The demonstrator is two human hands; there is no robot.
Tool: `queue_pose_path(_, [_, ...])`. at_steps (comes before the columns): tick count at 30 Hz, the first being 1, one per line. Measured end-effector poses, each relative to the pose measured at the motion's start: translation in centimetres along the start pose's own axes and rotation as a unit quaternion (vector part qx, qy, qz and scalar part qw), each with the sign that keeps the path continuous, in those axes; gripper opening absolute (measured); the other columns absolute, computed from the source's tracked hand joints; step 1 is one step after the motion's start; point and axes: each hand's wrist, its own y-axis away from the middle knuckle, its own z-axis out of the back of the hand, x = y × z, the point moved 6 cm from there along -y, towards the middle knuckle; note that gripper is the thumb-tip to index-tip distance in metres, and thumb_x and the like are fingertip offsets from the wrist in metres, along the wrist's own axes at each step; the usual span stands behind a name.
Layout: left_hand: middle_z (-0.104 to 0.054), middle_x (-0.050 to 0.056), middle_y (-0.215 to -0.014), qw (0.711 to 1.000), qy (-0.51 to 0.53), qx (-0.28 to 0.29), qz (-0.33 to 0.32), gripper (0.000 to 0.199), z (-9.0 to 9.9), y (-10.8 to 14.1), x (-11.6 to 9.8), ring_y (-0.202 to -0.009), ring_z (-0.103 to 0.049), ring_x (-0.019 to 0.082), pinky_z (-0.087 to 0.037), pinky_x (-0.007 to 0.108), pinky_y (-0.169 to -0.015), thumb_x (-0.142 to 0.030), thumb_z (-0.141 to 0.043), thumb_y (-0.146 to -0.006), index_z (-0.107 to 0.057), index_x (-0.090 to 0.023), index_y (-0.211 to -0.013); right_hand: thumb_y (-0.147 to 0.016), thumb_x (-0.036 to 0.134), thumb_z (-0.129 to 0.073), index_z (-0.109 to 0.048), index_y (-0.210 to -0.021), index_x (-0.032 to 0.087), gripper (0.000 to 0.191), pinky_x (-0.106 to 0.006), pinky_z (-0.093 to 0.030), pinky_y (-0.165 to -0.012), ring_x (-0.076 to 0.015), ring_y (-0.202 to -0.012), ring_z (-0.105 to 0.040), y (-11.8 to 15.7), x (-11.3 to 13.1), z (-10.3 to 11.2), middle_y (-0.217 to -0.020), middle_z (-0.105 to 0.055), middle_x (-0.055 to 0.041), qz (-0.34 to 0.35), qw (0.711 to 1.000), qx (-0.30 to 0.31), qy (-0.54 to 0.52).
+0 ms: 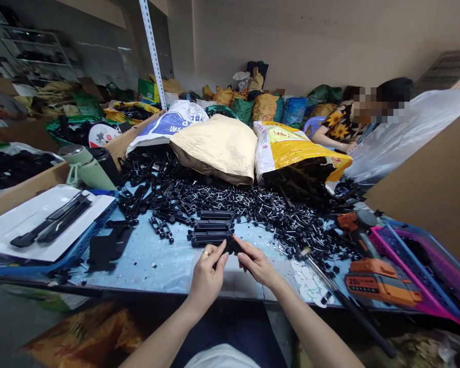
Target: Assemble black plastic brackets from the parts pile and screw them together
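Near the front of the blue table, my left hand [209, 268] and my right hand [257, 263] are close together, both pinching a small black plastic part [233, 246] between them. A ring shows on a left-hand finger. Fingers partly hide the part. Just beyond my hands lies a row of long black pieces [212, 225], side by side. Behind and to the right spreads a heap of small black parts with metal pins [245, 202]. White discs [308, 281] lie right of my right hand.
An orange power drill [381, 281], a long metal-tipped rod [345, 301] and a pink basket [417, 286] are at right. At left are a white tray [95, 217] and green bottle [85, 166]. Sacks [218, 145] stand behind. Another person [341, 125] sits at back right.
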Motion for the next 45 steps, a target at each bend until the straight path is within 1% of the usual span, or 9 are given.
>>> queue_pose_path(6, [-0.05,0.004,-0.089,0.99,0.028,-0.126,-0.064,0.035,0.1,0.1,-1.9,-0.077,-0.051,0.011,-0.044,0.023,-0.068,-0.02,-0.04,-0.087,-0.048,-0.02,-0.121,-0.088,0.033,-0.041,-0.033,-0.132,0.029,0.045,-0.022,-0.045,-0.049,-0.0061,-0.052,-0.047,0.4,2.0,-1.1,-0.084,-0.049,-0.0015,0.068,0.996,-0.054,0.002])
queue_pose_path(11, [-0.053,0.005,-0.089,0.99,0.031,-0.068,-0.121,0.032,0.3,-0.9,-2.1,-0.081,-0.053,0.013,-0.045,0.025,-0.071,-0.021,-0.039,-0.087,-0.052,-0.021,-0.116,-0.088,0.033,-0.04,-0.03,-0.134,0.027,0.047,-0.027,-0.048,-0.061,-0.0098,-0.06,-0.049,1.4,1.8,-1.9,-0.086,-0.051,-0.0032,0.088,0.989,-0.112,0.032])
queue_pose_path(16, [-0.055,0.007,-0.097,0.999,-0.018,-0.04,0.02,0.036,-0.8,0.3,1.9,-0.07,-0.057,0.013,-0.049,0.028,-0.063,-0.027,-0.032,-0.088,-0.045,-0.021,-0.122,-0.089,0.035,-0.037,-0.029,-0.134,0.028,0.046,-0.029,-0.047,-0.069,-0.0126,-0.074,-0.055,-0.4,-0.2,-1.1,-0.102,-0.055,-0.0051,0.046,0.987,0.001,0.151])
queue_pose_path(19, [-0.049,0.012,-0.113,0.989,-0.141,-0.03,0.032,0.043,-1.2,1.4,3.1,-0.095,-0.054,0.021,-0.047,0.038,-0.077,-0.023,-0.036,-0.086,-0.035,-0.021,-0.129,-0.089,0.036,-0.037,-0.041,-0.126,0.027,0.039,-0.032,-0.043,-0.081,-0.0174,-0.096,-0.052,-3.7,-1.5,5.2,-0.112,-0.054,-0.0056,-0.028,0.944,-0.047,0.326])
queue_pose_path(24, [-0.051,0.006,-0.115,0.908,-0.316,0.206,-0.184,0.048,-4.5,0.6,1.8,-0.113,-0.041,0.024,-0.023,0.054,-0.098,-0.004,-0.04,-0.078,-0.046,-0.028,-0.12,-0.088,0.022,-0.033,-0.042,-0.12,0.008,0.036,-0.044,-0.034,-0.087,-0.0289,-0.11,-0.042,-8.4,-3.3,19.4,-0.114,-0.05,-0.0216,-0.265,0.784,-0.264,0.496])
queue_pose_path(32, [-0.056,0.007,-0.092,0.852,-0.421,0.237,-0.201,0.038,-4.0,-0.5,2.4,-0.086,-0.05,0.02,-0.039,0.038,-0.079,-0.002,-0.04,-0.079,-0.05,-0.017,-0.113,-0.079,0.014,-0.043,-0.043,-0.111,0.004,0.034,-0.039,-0.039,-0.077,-0.029,-0.096,-0.053,-10.4,-5.6,24.8,-0.102,-0.055,-0.0243,-0.361,0.755,-0.285,0.467])
queue_pose_path(38, [-0.053,0.008,-0.101,0.893,-0.345,0.259,-0.129,0.035,-4.1,-0.3,3.3,-0.093,-0.048,0.021,-0.04,0.036,-0.079,-0.021,-0.044,-0.083,-0.045,-0.019,-0.118,-0.084,0.042,-0.039,-0.051,-0.102,0.014,0.036,-0.028,-0.042,-0.069,-0.0197,-0.079,-0.057,-7.0,-2.9,22.2,-0.09,-0.061,-0.01,-0.285,0.823,-0.225,0.437])
queue_pose_path(41, [-0.053,0.007,-0.103,0.903,-0.283,0.295,-0.129,0.033,-5.4,-0.6,3.2,-0.096,-0.048,0.021,-0.039,0.035,-0.082,-0.021,-0.039,-0.085,-0.044,-0.021,-0.118,-0.082,0.045,-0.045,-0.054,-0.1,0.022,0.03,-0.026,-0.04,-0.066,-0.0164,-0.074,-0.056,-3.2,-0.9,15.5,-0.087,-0.062,-0.0019,-0.121,0.899,-0.028,0.419])
queue_pose_path(45, [-0.053,0.008,-0.108,0.901,-0.258,0.328,-0.116,0.034,-6.3,-1.0,3.0,-0.103,-0.046,0.022,-0.036,0.036,-0.087,-0.022,-0.035,-0.086,-0.044,-0.019,-0.118,-0.082,0.051,-0.044,-0.056,-0.09,0.022,0.032,-0.023,-0.035,-0.058,-0.0157,-0.067,-0.056,3.5,-0.8,6.2,-0.078,-0.062,-0.002,-0.029,0.859,0.217,0.462])
